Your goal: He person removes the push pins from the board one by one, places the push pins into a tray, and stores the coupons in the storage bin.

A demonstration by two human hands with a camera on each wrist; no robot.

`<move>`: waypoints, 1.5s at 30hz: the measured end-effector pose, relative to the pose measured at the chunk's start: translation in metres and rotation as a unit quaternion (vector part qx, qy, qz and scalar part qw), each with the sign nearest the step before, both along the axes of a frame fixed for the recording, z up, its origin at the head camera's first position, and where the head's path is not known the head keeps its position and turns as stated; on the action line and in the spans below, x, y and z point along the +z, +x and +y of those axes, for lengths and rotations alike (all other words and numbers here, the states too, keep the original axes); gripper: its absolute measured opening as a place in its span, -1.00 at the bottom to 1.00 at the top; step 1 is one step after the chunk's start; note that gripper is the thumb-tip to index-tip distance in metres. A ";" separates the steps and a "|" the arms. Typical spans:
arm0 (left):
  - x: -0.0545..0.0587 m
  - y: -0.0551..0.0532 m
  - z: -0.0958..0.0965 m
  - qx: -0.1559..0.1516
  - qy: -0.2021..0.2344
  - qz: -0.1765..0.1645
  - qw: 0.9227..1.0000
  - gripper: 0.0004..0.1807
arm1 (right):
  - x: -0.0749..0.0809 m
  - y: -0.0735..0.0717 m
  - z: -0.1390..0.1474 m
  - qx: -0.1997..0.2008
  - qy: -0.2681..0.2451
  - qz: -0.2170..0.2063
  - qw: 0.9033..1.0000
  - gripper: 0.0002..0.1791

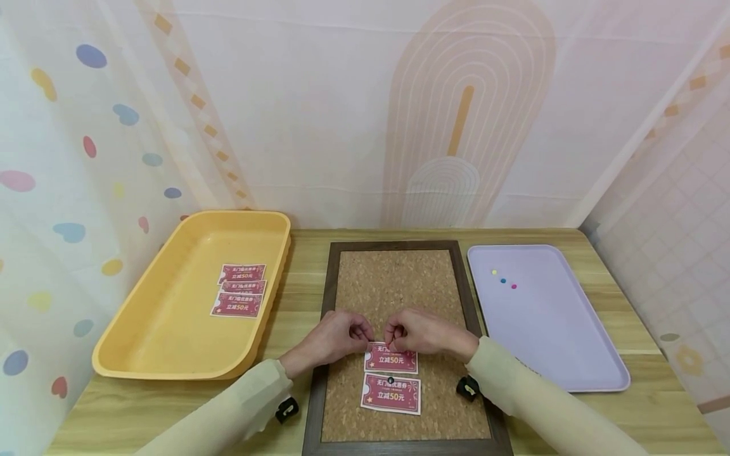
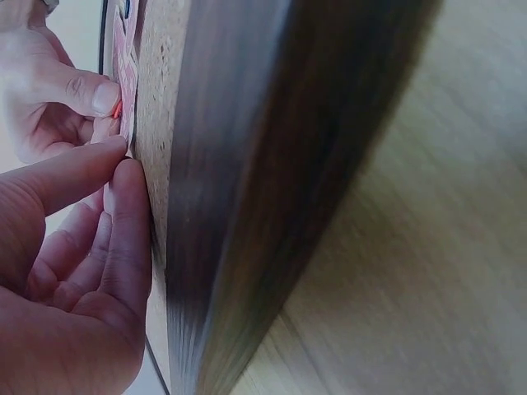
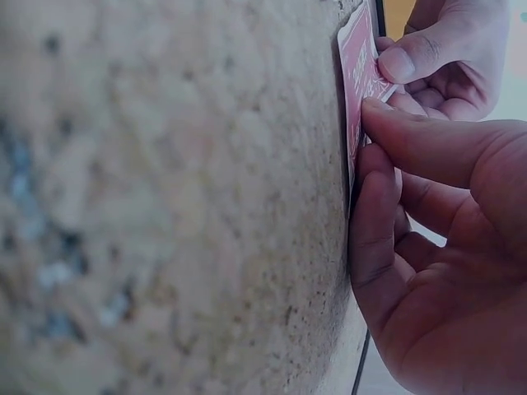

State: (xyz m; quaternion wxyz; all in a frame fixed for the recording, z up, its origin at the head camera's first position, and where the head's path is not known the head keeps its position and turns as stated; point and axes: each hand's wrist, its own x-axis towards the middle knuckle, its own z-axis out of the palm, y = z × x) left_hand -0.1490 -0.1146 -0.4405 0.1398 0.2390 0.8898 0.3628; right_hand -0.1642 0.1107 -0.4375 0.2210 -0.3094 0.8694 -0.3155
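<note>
The cork board [image 1: 399, 285] lies on the table with two red-and-white coupons on its lower half. At the upper coupon [image 1: 393, 362], my left hand [image 1: 336, 335] pinches the top left part between thumb and forefinger. My right hand [image 1: 428, 332] is at the same top edge, its thumb and forefinger pinching a small orange-red push pin [image 2: 118, 109]. The pin's point is hidden. Below lies the other coupon [image 1: 390, 399], with a dark pin [image 1: 390, 380] at its top middle. In the right wrist view, the upper coupon [image 3: 360, 74] stands slightly off the cork.
Left of the board stands a yellow tray [image 1: 165, 354] holding three overlapping coupons [image 1: 236, 304]. A lilac tray [image 1: 547, 316] on the right holds a yellow pin [image 1: 493, 272], a blue pin [image 1: 504, 280] and a pink pin [image 1: 514, 287]. A dark wooden frame [image 1: 327, 285] edges the board.
</note>
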 end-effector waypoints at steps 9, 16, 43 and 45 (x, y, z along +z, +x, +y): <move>-0.001 -0.001 -0.001 -0.005 0.005 0.000 1.000 -0.96 | 0.001 0.001 0.000 0.000 -0.001 0.002 1.000 -0.83; -0.001 -0.001 0.000 -0.005 0.007 -0.007 1.000 -0.96 | 0.001 0.001 0.001 0.002 -0.008 0.003 1.000 -0.82; -0.001 0.003 0.001 0.017 -0.001 0.011 1.000 -0.91 | 0.002 0.003 0.002 0.019 0.008 0.018 1.000 -0.81; -0.001 0.004 0.002 0.017 0.000 0.010 1.000 -0.92 | 0.002 0.003 0.002 0.020 0.007 0.015 1.000 -0.81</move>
